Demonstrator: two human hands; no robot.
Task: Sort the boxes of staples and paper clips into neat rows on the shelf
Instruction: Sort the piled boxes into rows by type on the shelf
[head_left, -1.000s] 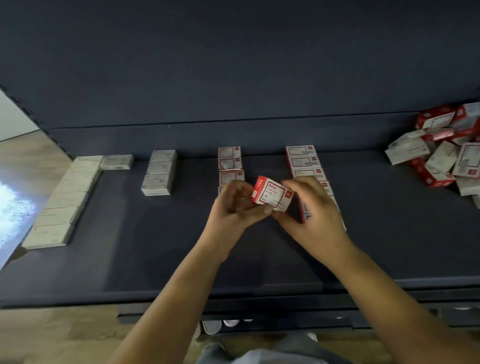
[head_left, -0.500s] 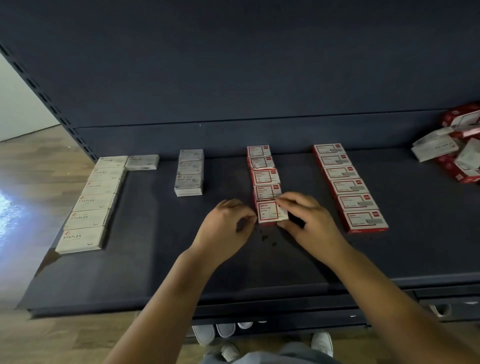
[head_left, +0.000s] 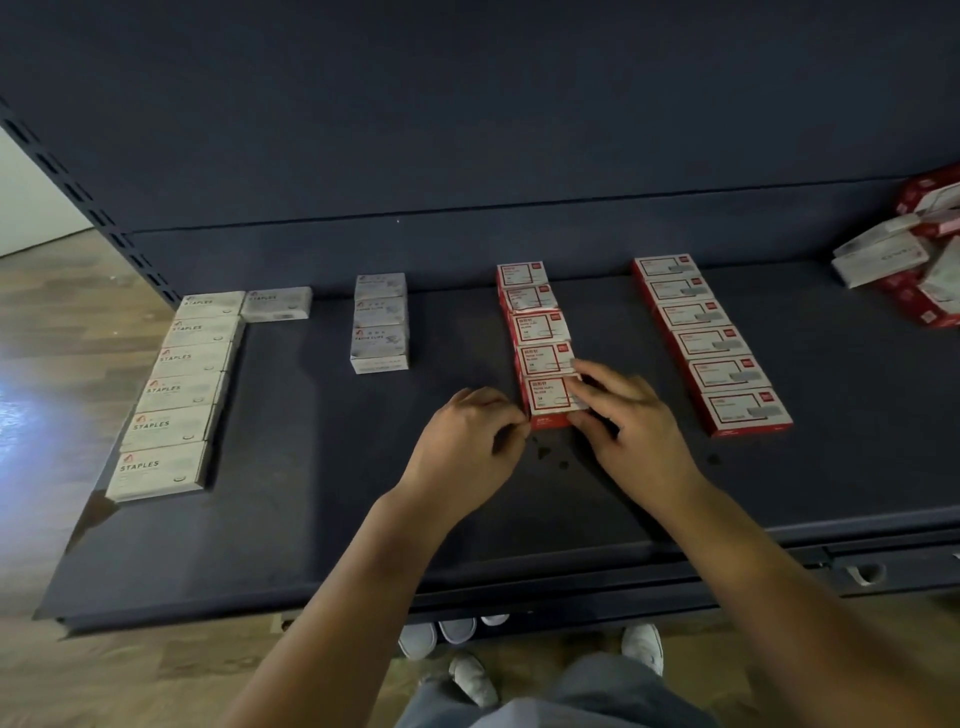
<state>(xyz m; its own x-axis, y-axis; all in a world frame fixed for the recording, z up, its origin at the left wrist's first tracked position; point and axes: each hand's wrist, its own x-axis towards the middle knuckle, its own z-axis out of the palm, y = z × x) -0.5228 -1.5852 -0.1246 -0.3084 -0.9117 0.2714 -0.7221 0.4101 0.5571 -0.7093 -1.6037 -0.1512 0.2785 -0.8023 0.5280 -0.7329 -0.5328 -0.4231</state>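
On the dark shelf (head_left: 291, 519) a row of small red paper clip boxes (head_left: 532, 317) runs from the back wall toward me. The front red box (head_left: 548, 402) lies flat at the near end of that row. My right hand (head_left: 631, 431) has its fingers across the box's top right part and its thumb against the near side. My left hand (head_left: 467, 441), fingers curled, pinches the box's near left corner with its fingertips. Part of the box's top is hidden under my right fingers.
A row of white staples boxes (head_left: 174, 395) lines the left edge, with one more white box (head_left: 276, 303) at the back. A short white paper clip row (head_left: 380, 325) and a longer red row (head_left: 714, 345) flank my hands. Unsorted boxes (head_left: 904, 260) are piled far right.
A second ago both hands held the red box in the air. It now lies on the shelf at the front of the small red row, both hands still on it.
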